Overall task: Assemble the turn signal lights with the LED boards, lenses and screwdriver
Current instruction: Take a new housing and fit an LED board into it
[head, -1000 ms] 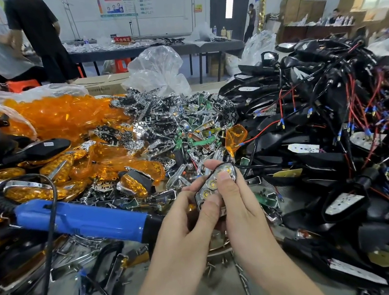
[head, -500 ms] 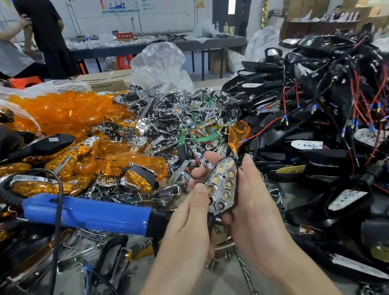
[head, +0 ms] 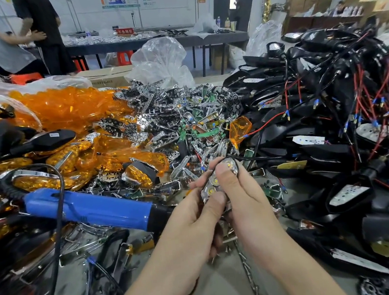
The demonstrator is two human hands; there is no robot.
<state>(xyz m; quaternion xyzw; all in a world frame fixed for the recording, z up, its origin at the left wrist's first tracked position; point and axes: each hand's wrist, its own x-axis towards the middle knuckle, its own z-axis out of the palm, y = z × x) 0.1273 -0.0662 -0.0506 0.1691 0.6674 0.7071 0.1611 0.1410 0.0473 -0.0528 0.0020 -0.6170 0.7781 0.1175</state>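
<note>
Chrome glints between two thumbs: the LED board (head: 215, 181) is pinched from both sides. The left hand (head: 194, 222) grips its lower end, and the right hand (head: 250, 204) grips higher up with its thumb laid across the face. Half a second ago that face stood nearly bare, with some six yellow LEDs showing, the left thumb only at its edge and the right hand cupped behind. Now just three LEDs show around the thumbs. A thin black wire curves past the board's far tip.

The board is held above the clutter, just to the right of the black nose of the blue screwdriver (head: 87, 208), which lies untouched where it lay. Beyond the screwdriver's handle is the heap of orange lenses (head: 69, 110), and beyond its nose the pile of chrome reflectors (head: 173, 116). Well to the right of the screwdriver are black housings (head: 329, 114) tangled in red wires. A chain (head: 245, 262) lies below the hands, also right of the screwdriver's nose.
</note>
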